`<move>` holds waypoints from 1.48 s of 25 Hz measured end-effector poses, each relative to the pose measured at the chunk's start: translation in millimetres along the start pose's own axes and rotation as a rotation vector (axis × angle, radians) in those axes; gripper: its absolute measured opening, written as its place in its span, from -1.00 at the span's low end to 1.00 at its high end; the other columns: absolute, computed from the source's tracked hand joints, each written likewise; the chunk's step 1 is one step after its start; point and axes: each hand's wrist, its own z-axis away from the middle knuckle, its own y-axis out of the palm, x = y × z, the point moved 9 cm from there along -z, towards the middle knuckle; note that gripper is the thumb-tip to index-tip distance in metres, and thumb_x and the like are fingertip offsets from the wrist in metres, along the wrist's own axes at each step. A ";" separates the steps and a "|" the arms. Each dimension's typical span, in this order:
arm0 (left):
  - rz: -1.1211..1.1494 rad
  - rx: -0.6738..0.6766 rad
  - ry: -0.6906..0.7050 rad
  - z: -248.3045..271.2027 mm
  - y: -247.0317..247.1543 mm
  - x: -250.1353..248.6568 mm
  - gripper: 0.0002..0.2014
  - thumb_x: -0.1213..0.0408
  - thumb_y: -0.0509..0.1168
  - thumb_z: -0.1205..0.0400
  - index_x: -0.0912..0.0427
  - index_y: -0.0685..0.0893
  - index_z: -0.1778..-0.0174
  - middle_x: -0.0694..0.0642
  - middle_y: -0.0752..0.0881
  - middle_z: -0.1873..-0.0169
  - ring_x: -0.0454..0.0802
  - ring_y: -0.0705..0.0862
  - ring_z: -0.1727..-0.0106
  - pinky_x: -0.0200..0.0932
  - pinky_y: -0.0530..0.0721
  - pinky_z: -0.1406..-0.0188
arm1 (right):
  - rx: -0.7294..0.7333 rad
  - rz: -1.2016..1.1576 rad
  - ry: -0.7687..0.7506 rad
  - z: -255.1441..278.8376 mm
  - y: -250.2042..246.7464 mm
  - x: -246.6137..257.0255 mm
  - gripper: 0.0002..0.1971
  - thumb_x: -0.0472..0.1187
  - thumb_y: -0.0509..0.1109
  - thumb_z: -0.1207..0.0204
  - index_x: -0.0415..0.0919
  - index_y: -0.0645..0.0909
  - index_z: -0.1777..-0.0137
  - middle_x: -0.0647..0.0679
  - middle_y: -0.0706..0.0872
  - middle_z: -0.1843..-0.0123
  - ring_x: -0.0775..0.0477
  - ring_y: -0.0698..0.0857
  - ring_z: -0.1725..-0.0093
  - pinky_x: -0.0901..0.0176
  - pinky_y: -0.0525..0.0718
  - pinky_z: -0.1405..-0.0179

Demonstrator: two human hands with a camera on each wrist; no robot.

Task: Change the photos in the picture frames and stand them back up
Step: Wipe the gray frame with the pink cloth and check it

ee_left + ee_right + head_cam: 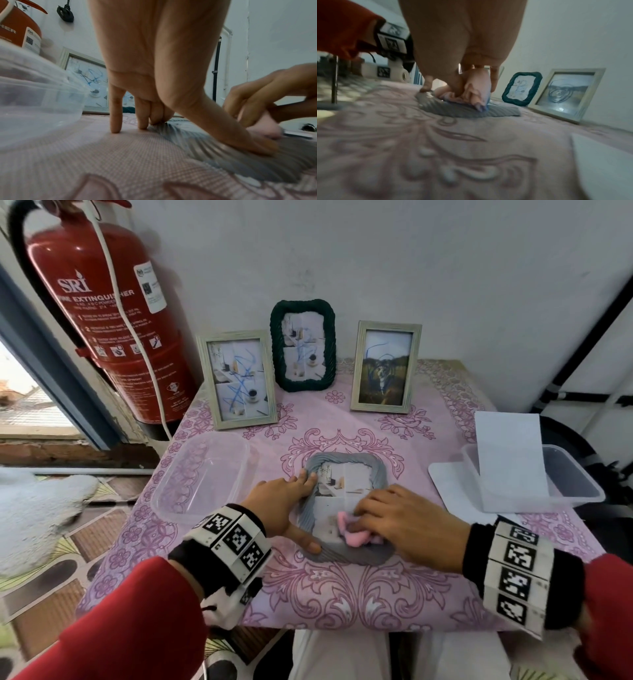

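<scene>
Grey frame (346, 470) lies flat, face up, at centre of the table (342, 594), on the pink patterned cloth (394, 583). Its photo shows pale interior pictures in a collage.

Left hand (279, 503): fingers straight and spread, pressing down on the left rim of the grey frame; thumb on the near-left corner. Left wrist view confirms: the little finger touches the cloth, the other fingertips (155, 119) rest at the ribbed edge, and the thumb lies on the frame. Nothing is gripped.

Right hand (407, 520): fingers curled over a crumpled pink cloth pad (349, 530), holding it against the glass at the near-right part of the frame. Right wrist view shows the pad bunched under the fingers and touching the frame surface; a bluish tint at its lower edge, cause not determinable.

Three frames stand upright at the far edge against the wall:
- pale wooden frame, far left (238, 378), photo marked with blue scribble
- dark green rope-edged frame, middle (303, 345), also scribbled
- pale wooden frame, far right (385, 366), dark landscape photo with blue scribble

Clear plastic tub (202, 474) left of the grey frame, near but apart. A second clear tub (555, 481) sits at the right edge with a white sheet (508, 453) leaning in it; a flat white lid or card (452, 484) lies just beside it.

Red fire extinguisher (113, 313) stands off the table, far left.
</scene>
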 end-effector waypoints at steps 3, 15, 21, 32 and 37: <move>0.021 -0.013 0.003 -0.4 1.5 2.6 0.21 -0.30 0.47 -0.24 0.00 -0.11 -0.66 0.02 -0.04 -0.67 0.06 0.37 -0.54 0.04 0.27 -0.52 | 0.004 0.072 0.128 -7.9 -1.7 -32.2 -0.63 -0.07 0.12 -0.63 -0.13 0.50 -0.38 -0.08 0.59 -0.32 -0.10 0.56 -0.27 0.04 0.54 -0.23; 0.031 -0.082 0.005 -0.5 0.5 3.0 0.22 -0.33 0.48 -0.20 -0.02 -0.07 -0.65 0.00 0.04 -0.66 0.05 0.41 -0.51 -0.03 0.23 -0.43 | 0.023 -0.281 0.153 -70.2 3.1 -35.5 -0.66 -0.14 0.19 -0.63 -0.09 0.54 -0.38 -0.06 0.48 -0.36 -0.09 0.40 -0.36 0.08 0.26 -0.36; -0.006 -0.069 -0.012 -0.6 0.2 2.3 0.23 -0.34 0.47 -0.21 0.02 -0.09 -0.66 0.02 0.01 -0.67 0.04 0.40 -0.52 -0.02 0.24 -0.44 | 0.037 -0.276 0.033 -39.4 -2.7 7.9 -0.66 -0.06 0.13 -0.64 -0.02 0.54 -0.35 0.02 0.52 -0.33 -0.03 0.42 -0.32 0.05 0.32 -0.27; 0.047 -0.060 0.007 1.8 1.5 2.9 0.22 -0.30 0.48 -0.23 0.00 -0.10 -0.66 0.01 -0.04 -0.66 0.04 0.35 -0.56 0.02 0.23 -0.54 | 0.013 0.030 0.098 -8.6 -4.6 -27.0 -0.70 -0.08 0.08 -0.65 0.00 0.49 -0.31 0.05 0.59 -0.24 -0.08 0.53 -0.19 0.00 0.45 -0.18; 0.063 -0.066 0.015 0.5 3.2 1.9 0.21 -0.28 0.49 -0.24 0.02 -0.09 -0.66 0.05 -0.02 -0.66 0.06 0.33 -0.57 0.02 0.24 -0.55 | 0.053 0.036 0.221 -38.3 0.1 -63.7 -0.70 -0.09 0.07 -0.67 -0.02 0.44 -0.34 0.02 0.51 -0.31 -0.06 0.44 -0.23 0.08 0.32 -0.18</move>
